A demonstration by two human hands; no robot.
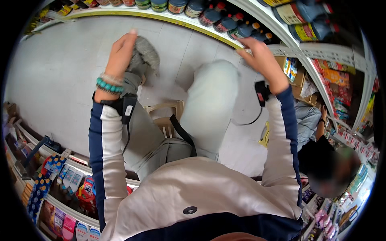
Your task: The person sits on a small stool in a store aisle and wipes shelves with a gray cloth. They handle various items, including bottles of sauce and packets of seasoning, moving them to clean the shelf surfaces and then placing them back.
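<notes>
My left hand [120,54], with a turquoise bead bracelet at the wrist, is raised over the floor at the upper left. Its fingers are closed on what looks like a grey cloth [147,53], which hangs beside my left knee; the grip itself is partly hidden. My right hand [257,55] is at the upper right with fingers apart and nothing in it. Just beyond its fingertips, dark plastic bottles [241,30] with red and orange caps stand in a row on the low white shelf [193,20] with a yellow edge strip.
A beige plastic stool [164,120] shows between my legs. At the right, another person [319,156] sits near a yellow plastic object [264,135] and cardboard boxes [298,76]. Shelves [84,165] with bottles and packets are behind me at the lower left. A metal upright [316,81] rises at right.
</notes>
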